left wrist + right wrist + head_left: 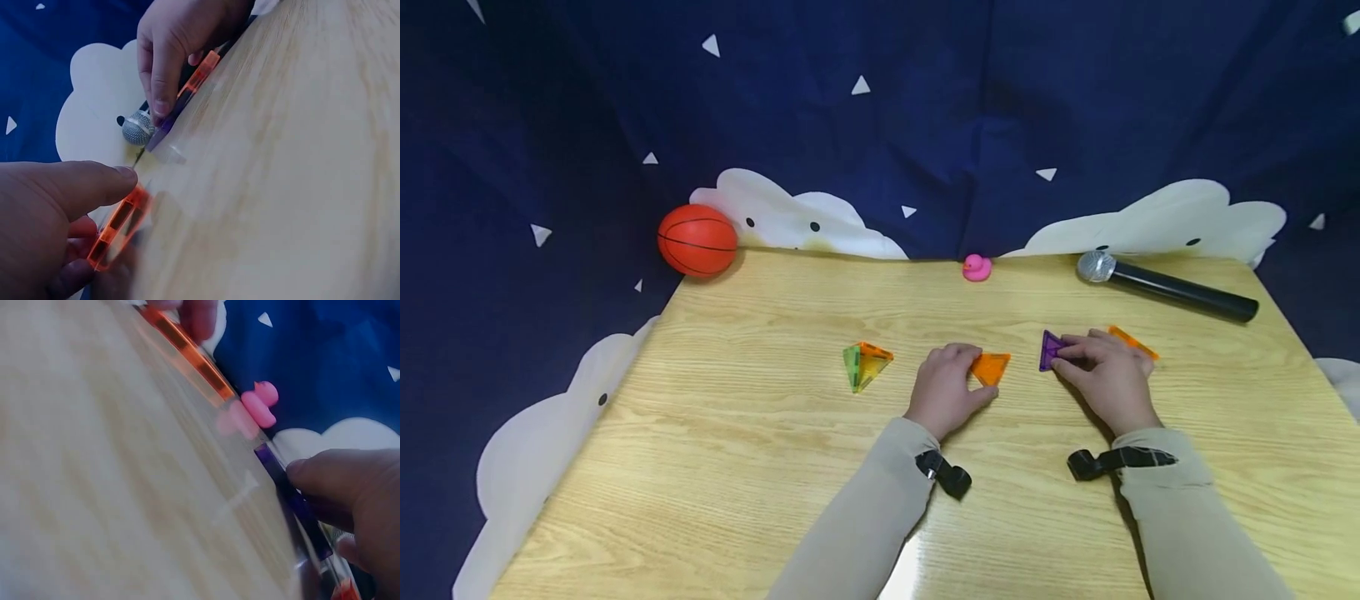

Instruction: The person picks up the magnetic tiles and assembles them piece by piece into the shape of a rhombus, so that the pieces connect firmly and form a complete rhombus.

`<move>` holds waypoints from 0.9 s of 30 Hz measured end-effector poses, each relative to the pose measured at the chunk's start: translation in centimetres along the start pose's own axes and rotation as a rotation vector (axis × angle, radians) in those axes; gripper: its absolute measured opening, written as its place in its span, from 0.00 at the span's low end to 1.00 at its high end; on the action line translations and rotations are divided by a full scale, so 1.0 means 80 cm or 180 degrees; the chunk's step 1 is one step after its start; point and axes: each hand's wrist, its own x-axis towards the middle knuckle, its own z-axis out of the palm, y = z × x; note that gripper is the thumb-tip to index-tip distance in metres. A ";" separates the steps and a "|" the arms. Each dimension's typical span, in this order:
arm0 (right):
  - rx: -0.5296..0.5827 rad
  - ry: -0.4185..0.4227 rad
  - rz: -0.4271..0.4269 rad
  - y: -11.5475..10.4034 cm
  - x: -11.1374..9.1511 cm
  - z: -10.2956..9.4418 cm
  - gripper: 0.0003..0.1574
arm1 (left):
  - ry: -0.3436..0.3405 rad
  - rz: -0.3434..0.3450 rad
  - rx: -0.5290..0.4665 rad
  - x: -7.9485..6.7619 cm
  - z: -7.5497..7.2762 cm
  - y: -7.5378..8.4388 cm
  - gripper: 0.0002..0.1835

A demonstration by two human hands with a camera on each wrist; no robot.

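Observation:
My left hand (pixel 946 392) holds an orange triangular magnetic tile (pixel 992 368) between thumb and fingers, low over the wooden table. In the left wrist view the orange tile (pixel 119 226) shows edge-on beneath the thumb. To the right, my right hand (pixel 1108 375) grips a purple triangular magnetic tile (pixel 1049 350) at its right side; the purple tile (pixel 294 503) lies nearly flat in the right wrist view. A gap separates the two tiles. Behind the right hand lies a second orange tile (pixel 1135 342), partly hidden by the fingers.
Left of my left hand stands a small pyramid of green, orange and yellow tiles (pixel 867 365). Along the back of the table (pixel 737 467) are a red ball (pixel 697 241), a pink rubber duck (pixel 977 267) and a black microphone (pixel 1180 290). A dark blue curtain (pixel 917 125) hangs behind.

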 end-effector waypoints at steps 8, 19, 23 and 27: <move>-0.0007 -0.0119 -0.0068 -0.017 -0.017 0.005 0.18 | -0.0018 -0.0092 -0.0068 -0.003 -0.001 -0.001 0.33; -0.0122 -0.0394 0.0151 -0.027 -0.036 -0.001 0.31 | -0.0056 -0.0139 -0.0071 -0.007 -0.004 0.001 0.34; -0.0242 -0.0558 0.0262 -0.032 -0.042 -0.005 0.37 | -0.0058 -0.0137 -0.0036 -0.007 -0.008 0.004 0.34; -0.0256 -0.0623 0.0266 -0.037 -0.052 -0.009 0.38 | -0.0056 -0.0128 -0.0051 -0.008 -0.011 0.005 0.34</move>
